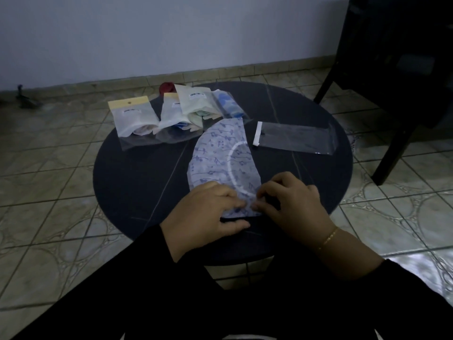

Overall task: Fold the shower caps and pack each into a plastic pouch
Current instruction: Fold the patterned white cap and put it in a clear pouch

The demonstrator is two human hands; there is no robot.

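A pale blue shower cap printed with music notes lies folded in a half-moon on the round dark table. My left hand rests on the cap's near end, fingers curled over the plastic. My right hand pinches the same near edge from the right. An empty clear pouch with a white flap strip lies flat to the right of the cap. Behind the cap lie packed pouches with folded caps inside, and one with a blue cap.
A dark red object sits at the table's far edge behind the pouches. A dark chair stands at the right. Tiled floor surrounds the table, with a wall at the back and a small dark object on the floor at left.
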